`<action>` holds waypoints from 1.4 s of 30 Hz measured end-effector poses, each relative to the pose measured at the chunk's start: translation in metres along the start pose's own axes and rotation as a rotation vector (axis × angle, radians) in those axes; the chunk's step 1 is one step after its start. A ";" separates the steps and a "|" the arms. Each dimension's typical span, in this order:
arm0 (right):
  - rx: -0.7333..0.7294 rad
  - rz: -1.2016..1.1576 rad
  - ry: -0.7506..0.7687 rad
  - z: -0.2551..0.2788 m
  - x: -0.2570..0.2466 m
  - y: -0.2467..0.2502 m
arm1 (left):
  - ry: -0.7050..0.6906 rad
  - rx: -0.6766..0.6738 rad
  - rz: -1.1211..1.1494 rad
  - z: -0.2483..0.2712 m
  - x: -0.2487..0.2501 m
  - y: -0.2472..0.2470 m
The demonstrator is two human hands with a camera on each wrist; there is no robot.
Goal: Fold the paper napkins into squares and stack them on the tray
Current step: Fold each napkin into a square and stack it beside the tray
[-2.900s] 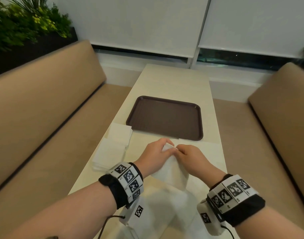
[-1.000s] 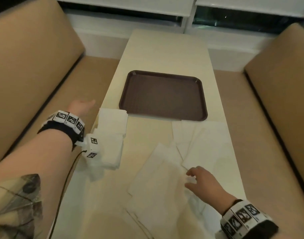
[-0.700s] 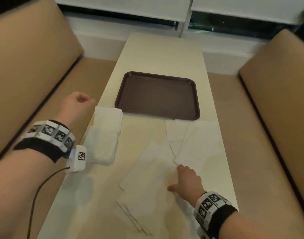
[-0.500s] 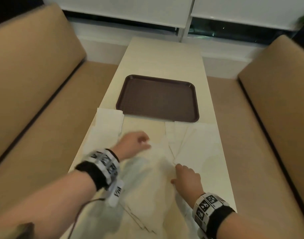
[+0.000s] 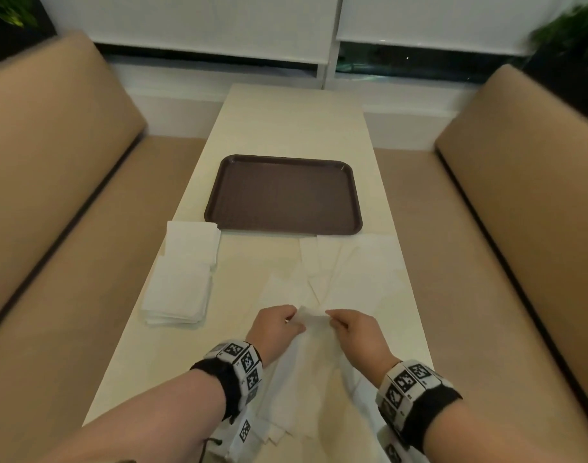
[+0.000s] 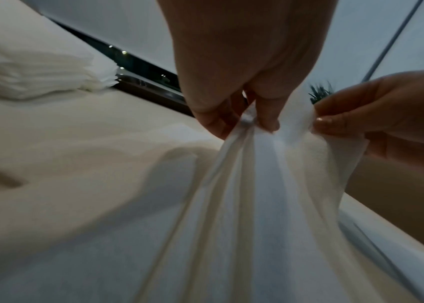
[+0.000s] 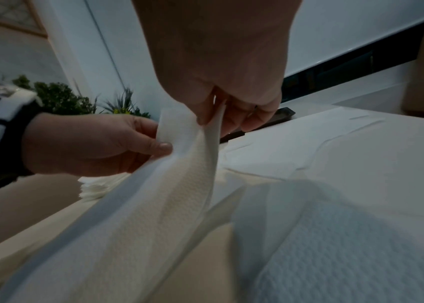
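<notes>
A white paper napkin (image 5: 307,372) hangs lifted over the near table, its top edge held between both hands. My left hand (image 5: 291,322) pinches the left part of that edge, and my right hand (image 5: 331,320) pinches the right part. In the left wrist view my left fingers (image 6: 265,121) bunch the napkin (image 6: 257,205). The right wrist view shows my thumb and fingers (image 7: 203,119) nipping the sheet (image 7: 167,194). The brown tray (image 5: 282,195) lies beyond with nothing on it. Two stacks of folded napkins (image 5: 186,272) sit at the table's left edge.
Several loose unfolded napkins (image 5: 362,269) lie spread on the right half of the cream table (image 5: 292,121), up to the tray's near rim. Tan benches (image 5: 52,182) flank the table on both sides. Plants stand in the far corners.
My left hand came back from over the left bench to the table's middle. Both hands took hold of a napkin's edge and raised it off the loose pile.
</notes>
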State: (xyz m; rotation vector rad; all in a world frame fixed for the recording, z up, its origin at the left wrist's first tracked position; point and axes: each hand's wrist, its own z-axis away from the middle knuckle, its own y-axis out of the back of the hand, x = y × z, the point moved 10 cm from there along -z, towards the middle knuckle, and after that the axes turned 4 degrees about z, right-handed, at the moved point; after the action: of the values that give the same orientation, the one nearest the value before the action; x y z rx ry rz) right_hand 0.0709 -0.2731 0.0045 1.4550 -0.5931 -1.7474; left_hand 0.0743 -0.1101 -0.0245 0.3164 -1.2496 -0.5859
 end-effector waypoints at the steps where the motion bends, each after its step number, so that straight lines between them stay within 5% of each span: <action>1: 0.019 -0.061 -0.033 -0.002 0.005 0.002 | 0.002 0.011 0.010 0.001 0.000 0.002; 10: 0.093 -0.120 -0.224 -0.007 0.053 0.013 | 0.211 0.026 0.366 0.006 -0.023 0.008; 14: 0.054 0.037 -0.275 -0.006 0.063 0.015 | 0.097 0.165 0.134 0.008 -0.001 0.041; 17: 0.064 0.178 -0.139 -0.008 0.034 0.017 | 0.017 0.243 0.078 0.010 0.018 0.061; 20: 0.046 -0.011 -0.042 -0.011 0.000 0.013 | -0.024 0.228 0.160 0.005 0.033 0.066; 24: -0.216 -0.709 -0.192 -0.012 -0.017 -0.016 | -0.018 0.233 0.491 0.006 0.045 0.070; 27: -0.295 -0.929 -0.167 -0.013 -0.036 -0.012 | 0.042 0.132 0.759 0.010 0.051 0.067; 31: -0.141 -0.902 -0.090 -0.016 -0.043 0.023 | 0.149 -0.145 0.719 0.018 0.050 0.043; 35: -0.182 -0.782 0.005 -0.009 -0.051 0.039 | 0.192 -0.144 0.775 0.021 0.051 0.040; 42: -0.054 -0.645 0.096 0.006 -0.055 0.075 | 0.230 -0.175 0.946 0.022 0.066 0.031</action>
State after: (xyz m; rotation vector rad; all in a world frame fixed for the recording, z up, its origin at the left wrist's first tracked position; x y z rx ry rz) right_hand 0.0877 -0.2751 0.0962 1.8058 -0.0092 -2.1301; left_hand 0.0741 -0.1215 0.0509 -0.3495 -0.9731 0.1587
